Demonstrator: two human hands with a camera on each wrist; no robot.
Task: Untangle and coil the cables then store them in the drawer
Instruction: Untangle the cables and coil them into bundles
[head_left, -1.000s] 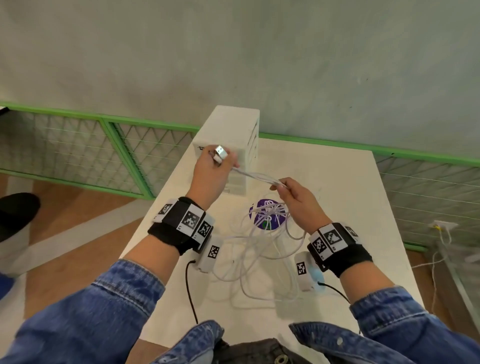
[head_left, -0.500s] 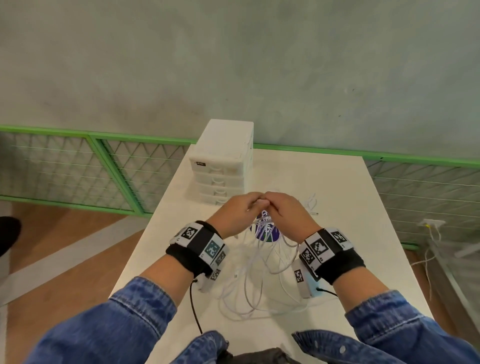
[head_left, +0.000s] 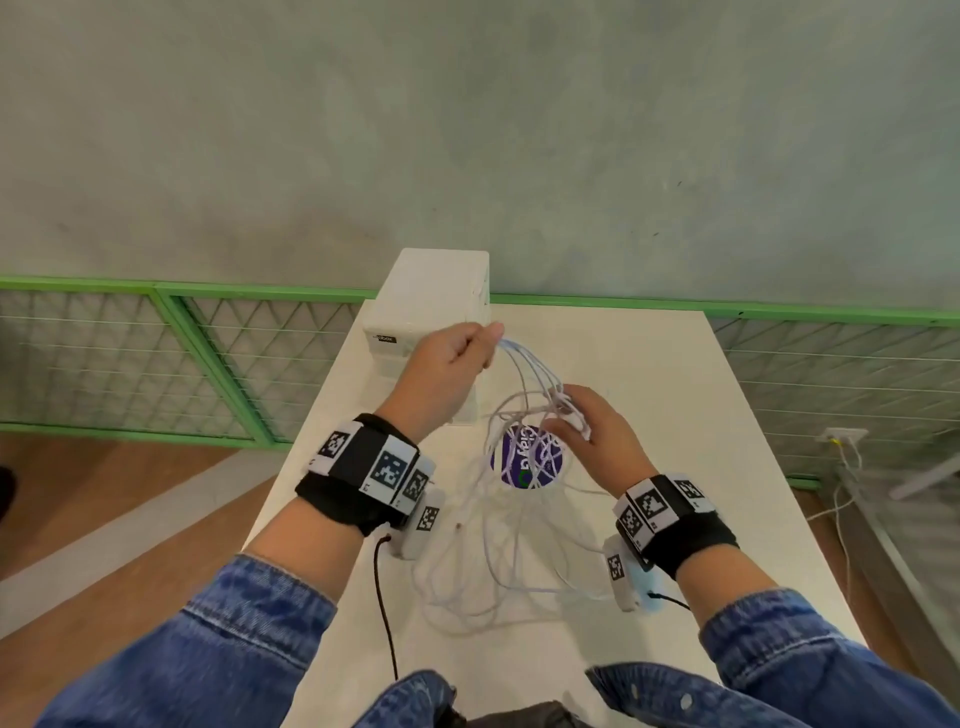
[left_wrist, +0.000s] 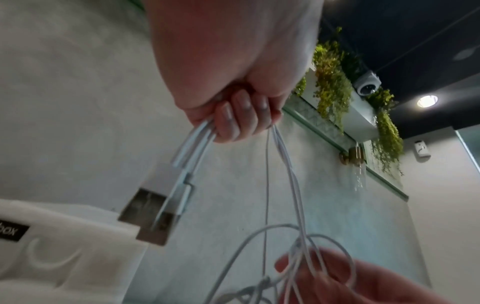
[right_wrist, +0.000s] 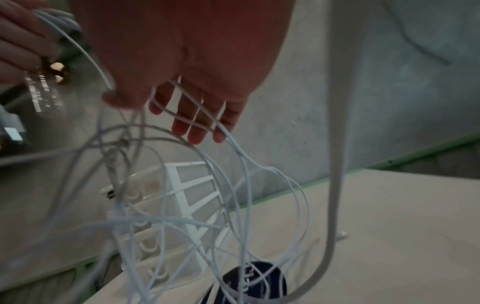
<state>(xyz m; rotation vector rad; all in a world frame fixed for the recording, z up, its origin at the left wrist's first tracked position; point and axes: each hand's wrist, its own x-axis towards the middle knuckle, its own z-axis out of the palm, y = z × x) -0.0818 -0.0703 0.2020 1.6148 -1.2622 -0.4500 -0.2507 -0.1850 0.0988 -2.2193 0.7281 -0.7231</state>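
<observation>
Several thin white cables (head_left: 493, 545) lie tangled on the white table (head_left: 675, 415), rising in strands to both hands. My left hand (head_left: 452, 358) is raised in front of the white drawer unit (head_left: 431, 296) and grips a bundle of cable ends; its curled fingers (left_wrist: 241, 115) clasp them, and two USB plugs (left_wrist: 155, 205) dangle below. My right hand (head_left: 587, 426) is lower, over the tangle. Its fingers (right_wrist: 197, 121) are fairly straight, with cable strands (right_wrist: 233, 185) draped across and between them. The drawer unit (right_wrist: 182, 205) has its drawers closed.
A round purple sticker (head_left: 527, 457) sits on the table under the cables, also seen as the sticker (right_wrist: 254, 283) in the right wrist view. A green mesh fence (head_left: 208, 364) runs behind the table, before a grey wall. Wooden floor lies to the left.
The hands were together over the tangle; now the left hand has lifted up and left with the cable ends, stretching strands from the right hand, which stayed low.
</observation>
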